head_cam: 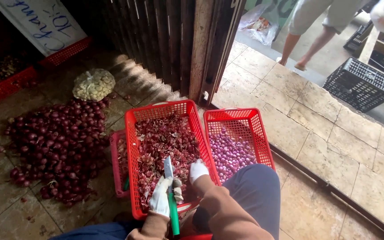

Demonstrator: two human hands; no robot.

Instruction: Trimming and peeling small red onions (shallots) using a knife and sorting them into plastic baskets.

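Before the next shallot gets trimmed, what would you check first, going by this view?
1. Knife gripped in the left hand: ok, gloved fingers wrap the green handle.
2. Blade tip pointing away from the body: ok.
3. Right hand clear of the blade: ok, apart beside it.
4. Shallot held in either hand: cannot tell.
5. Room in the peel basket: ok, skins sit below its rim.
6. Unpeeled shallot pile on the floor nearby: ok.

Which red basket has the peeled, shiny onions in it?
The right-hand red basket, beside the knee: its onions are pale purple and smooth. The middle basket holds dry skins.
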